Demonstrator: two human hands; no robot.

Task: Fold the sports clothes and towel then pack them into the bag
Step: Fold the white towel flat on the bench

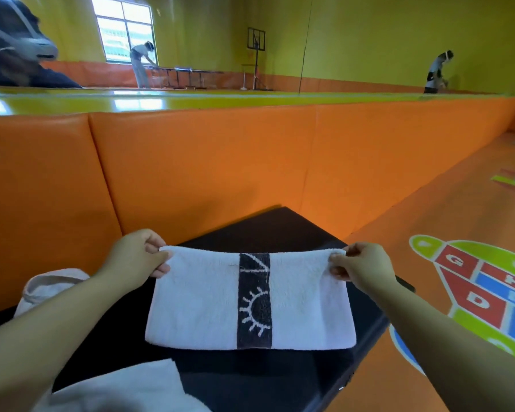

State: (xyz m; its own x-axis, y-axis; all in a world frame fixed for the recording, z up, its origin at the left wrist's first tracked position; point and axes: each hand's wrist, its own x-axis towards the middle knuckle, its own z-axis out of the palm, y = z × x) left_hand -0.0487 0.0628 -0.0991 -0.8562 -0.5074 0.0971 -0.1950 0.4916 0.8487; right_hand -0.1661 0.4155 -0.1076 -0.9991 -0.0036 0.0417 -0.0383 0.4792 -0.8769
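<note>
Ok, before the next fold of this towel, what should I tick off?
1. Left hand pinches one top corner of the towel: ok.
2. Right hand pinches the other top corner: ok.
3. Top edge roughly level between the hands: ok.
4. Lower edge touching the black table: cannot tell.
5. Bag, at left, open for packing: cannot tell.

White towel [197, 301], black sun-patterned stripe [254, 301]

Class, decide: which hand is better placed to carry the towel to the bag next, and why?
Left, probably. The left hand and right hand both pinch the towel, but the pale bag lies beside the left forearm.
</note>
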